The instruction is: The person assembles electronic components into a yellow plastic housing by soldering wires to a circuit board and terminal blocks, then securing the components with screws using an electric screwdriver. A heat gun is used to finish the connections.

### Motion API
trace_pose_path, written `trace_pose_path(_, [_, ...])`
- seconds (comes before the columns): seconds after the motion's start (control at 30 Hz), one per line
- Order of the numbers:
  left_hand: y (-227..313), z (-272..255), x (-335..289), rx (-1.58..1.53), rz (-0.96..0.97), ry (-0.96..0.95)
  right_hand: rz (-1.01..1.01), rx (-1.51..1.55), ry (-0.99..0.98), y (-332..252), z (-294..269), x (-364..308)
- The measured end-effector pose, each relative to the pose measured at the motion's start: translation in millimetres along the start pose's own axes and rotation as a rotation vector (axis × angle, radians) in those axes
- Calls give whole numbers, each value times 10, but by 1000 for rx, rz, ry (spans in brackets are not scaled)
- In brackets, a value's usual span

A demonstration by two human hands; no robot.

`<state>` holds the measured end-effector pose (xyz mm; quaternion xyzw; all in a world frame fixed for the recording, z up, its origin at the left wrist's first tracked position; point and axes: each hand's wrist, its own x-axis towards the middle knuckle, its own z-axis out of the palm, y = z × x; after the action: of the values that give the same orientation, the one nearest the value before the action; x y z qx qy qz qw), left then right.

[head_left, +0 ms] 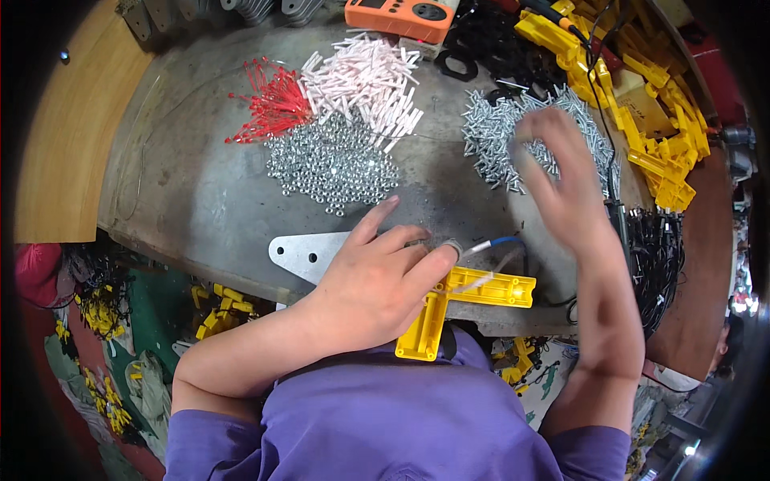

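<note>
Near the table's front edge, my left hand (385,276) is closed on a yellow plastic housing half (493,287), its index finger stretched out ahead. The housing is L-shaped or T-shaped; part of it lies under the hand. Blue and whitish wires (505,240) rise from it beside my thumb. A silver metal plate with holes (298,255) pokes out from beneath the same hand. Over a heap of silver screws (493,132) on the right, my right hand (557,164) is smeared by motion. Its fingers look bent, and whether they hold a screw does not show.
Small silver nuts (329,164) lie mid-table, with red-tipped parts (277,100) and white-pink sleeves (361,76) behind them. An orange meter (401,18) stands at the back. Yellow housings (654,140), black rings (459,64) and black cables (656,256) line the right.
</note>
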<state>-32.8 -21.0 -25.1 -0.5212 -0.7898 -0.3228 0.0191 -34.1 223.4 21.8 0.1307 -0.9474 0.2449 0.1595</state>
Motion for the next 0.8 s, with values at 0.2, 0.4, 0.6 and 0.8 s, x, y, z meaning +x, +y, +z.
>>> trace_pose_path(0.2, [2, -54, 35, -109, -19, -98, 10, -66, -247, -814, 68, -729])
trace_pose_path(0.4, [-22, 1, 13, -82, 0, -76, -43, -205, -154, -766, 296, -871])
trace_pose_path(0.6, [-6, -68, 26, -100, -12, -57, 145, 3, -4, -602, 0, -1032])
trace_pose_path(0.8, [156, -66, 40, -90, 126, 48, 573, -52, -420, -334, -475, -1540])
